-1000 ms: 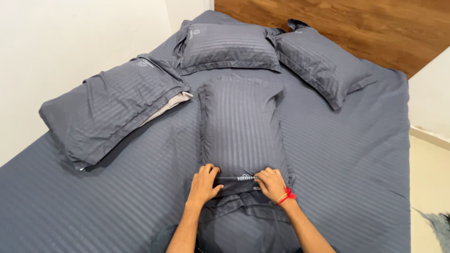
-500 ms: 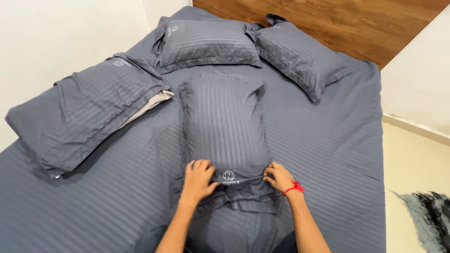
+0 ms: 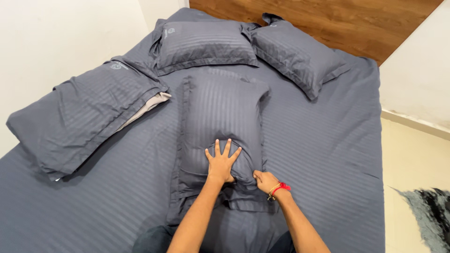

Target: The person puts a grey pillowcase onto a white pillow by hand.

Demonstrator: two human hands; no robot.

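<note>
A grey striped pillow (image 3: 220,112) in its case lies lengthwise in the middle of the bed. My left hand (image 3: 221,160) rests flat on the pillow's near part, fingers spread, pressing it down. My right hand (image 3: 266,181), with a red thread and bangle at the wrist, pinches the near right edge of the pillowcase where the fabric bunches. The flap of the case (image 3: 243,202) lies folded just below both hands.
A grey striped sheet (image 3: 328,140) covers the bed. Two matching pillows (image 3: 206,42) (image 3: 295,54) lie at the head by the wooden headboard (image 3: 337,18). A third pillow (image 3: 84,115) sits at the left by the white wall. A dark rug (image 3: 429,211) lies on the floor at right.
My left hand let go of the case's edge and moved up onto the pillow, now flat with fingers spread. My right hand shifted slightly left, still holding the edge.
</note>
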